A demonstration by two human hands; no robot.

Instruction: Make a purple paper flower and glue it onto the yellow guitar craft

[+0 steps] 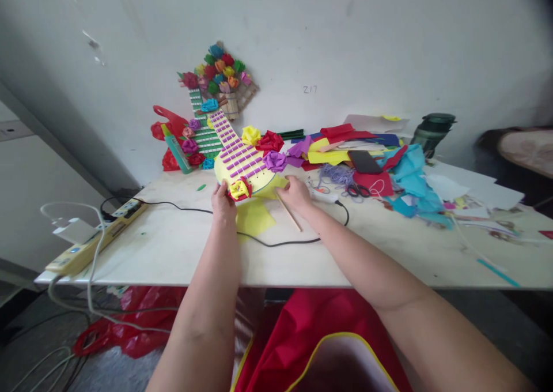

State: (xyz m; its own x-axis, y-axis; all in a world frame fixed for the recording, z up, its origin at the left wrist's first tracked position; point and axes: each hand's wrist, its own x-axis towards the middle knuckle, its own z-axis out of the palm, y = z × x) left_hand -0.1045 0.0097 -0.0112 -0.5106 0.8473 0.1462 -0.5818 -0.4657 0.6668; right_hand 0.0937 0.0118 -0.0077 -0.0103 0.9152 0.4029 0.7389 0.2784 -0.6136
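Observation:
My left hand [223, 202] is closed on the lower left edge of a pale yellow guitar-shaped paper craft [250, 176], beside a red and yellow paper flower [239, 189]. The craft is tilted up, with purple strips crossed by thin white lines along its neck and body. Yellow, red and purple paper flowers sit along its right side. My right hand [298, 195] is closed near its lower right edge. A thin wooden stick [289, 212] slants down from the fingertips. Yellow crepe paper [254, 218] lies beneath, partly hidden.
A glue bottle [176, 150] and a flower-covered craft [222, 75] stand at the back. Coloured paper [337, 144], a phone [364, 162], scissors [358, 191] and a dark bottle [433, 132] are to the right. A power strip [93, 242] lies left; a black cable [287, 243] crosses the table.

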